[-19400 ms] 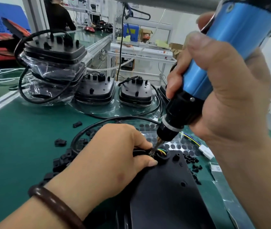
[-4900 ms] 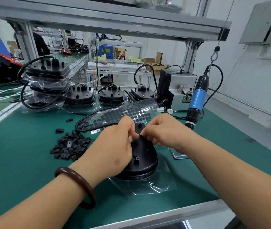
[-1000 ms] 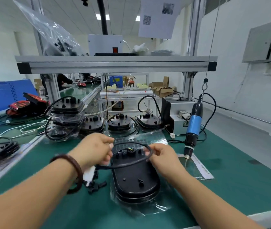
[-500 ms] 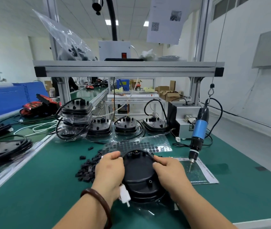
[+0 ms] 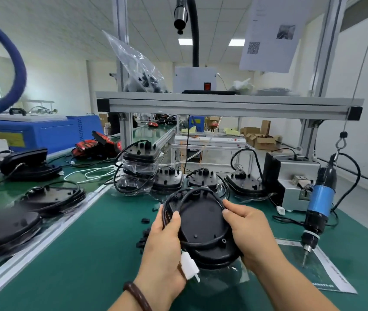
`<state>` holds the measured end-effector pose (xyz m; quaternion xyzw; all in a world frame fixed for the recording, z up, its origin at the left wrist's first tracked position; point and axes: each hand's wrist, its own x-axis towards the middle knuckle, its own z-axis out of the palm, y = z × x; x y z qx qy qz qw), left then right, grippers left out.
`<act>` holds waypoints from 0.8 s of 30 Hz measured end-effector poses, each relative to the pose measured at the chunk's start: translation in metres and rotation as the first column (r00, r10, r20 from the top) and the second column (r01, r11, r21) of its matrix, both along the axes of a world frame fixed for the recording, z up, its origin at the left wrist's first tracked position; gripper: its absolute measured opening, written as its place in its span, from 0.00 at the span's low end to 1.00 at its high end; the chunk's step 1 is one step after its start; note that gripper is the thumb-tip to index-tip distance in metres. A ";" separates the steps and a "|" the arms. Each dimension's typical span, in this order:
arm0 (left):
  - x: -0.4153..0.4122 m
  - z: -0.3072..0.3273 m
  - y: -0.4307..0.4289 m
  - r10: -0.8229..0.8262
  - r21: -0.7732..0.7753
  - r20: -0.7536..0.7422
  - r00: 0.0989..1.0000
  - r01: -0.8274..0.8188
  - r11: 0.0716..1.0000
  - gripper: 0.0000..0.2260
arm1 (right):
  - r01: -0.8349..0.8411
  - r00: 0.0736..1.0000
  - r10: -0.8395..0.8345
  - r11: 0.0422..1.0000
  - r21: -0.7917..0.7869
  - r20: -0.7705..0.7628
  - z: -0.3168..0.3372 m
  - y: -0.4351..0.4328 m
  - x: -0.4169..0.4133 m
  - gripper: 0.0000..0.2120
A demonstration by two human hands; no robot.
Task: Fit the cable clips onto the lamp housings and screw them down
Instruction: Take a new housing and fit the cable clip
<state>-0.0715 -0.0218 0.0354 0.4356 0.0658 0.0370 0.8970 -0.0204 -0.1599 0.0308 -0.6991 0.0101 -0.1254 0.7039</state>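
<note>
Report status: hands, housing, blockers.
Left hand and right hand grip housing. Cable looped on top. Screwdriver hangs idle, right. Clips loose on mat, left.

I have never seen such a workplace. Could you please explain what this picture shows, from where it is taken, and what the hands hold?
There is no machine: a person works with two bare hands. The camera sits on the person's head and looks forward and down, so the arms enter from below. The left hand and right hand together grip a black lamp housing with its black cable looped around it; a white connector hangs beside the left hand. On the green bench lie small black clips and, further back, more housings. A blue electric screwdriver hangs at the right.
</note>
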 end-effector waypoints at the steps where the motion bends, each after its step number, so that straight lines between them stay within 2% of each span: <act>1: 0.003 -0.001 0.004 0.080 0.019 0.030 0.996 -0.080 0.997 0.13 | -0.031 1.000 0.031 1.000 0.002 -0.003 0.003 0.009 0.006 0.12; 5: 0.017 0.000 0.030 0.412 0.153 0.098 0.906 -0.422 0.893 0.20 | -0.180 0.983 0.180 0.984 0.012 -0.044 0.017 0.055 0.030 0.09; 8: 0.031 -0.001 0.063 0.552 0.181 0.104 0.828 -0.561 0.808 0.21 | -0.254 0.965 0.256 0.966 0.036 -0.059 0.029 0.096 0.044 0.10; 11: 0.044 0.000 0.105 0.657 0.189 0.075 0.750 -0.658 0.729 0.22 | -0.279 0.958 0.275 0.959 -0.041 -0.080 0.035 0.127 0.055 0.17; 14: 0.059 0.002 0.147 0.759 0.192 0.053 0.649 -0.752 0.630 0.23 | -0.279 0.960 0.273 0.951 -0.132 -0.057 0.033 0.131 0.065 0.06; 20: 0.084 -0.003 0.211 0.897 0.299 0.014 0.441 -0.858 0.417 0.24 | -0.243 0.970 0.220 0.914 -0.325 -0.107 0.013 0.106 0.081 0.11; 22: 0.094 -0.002 0.226 0.925 0.328 0.008 0.380 -0.875 0.356 0.24 | -0.227 0.974 0.216 0.893 -0.389 -0.072 0.005 0.099 0.083 0.09; 24: 0.107 -0.001 0.239 0.931 0.373 0.018 0.364 -0.867 0.331 0.24 | -0.207 0.976 0.217 0.868 -0.451 -0.029 -0.006 0.095 0.083 0.06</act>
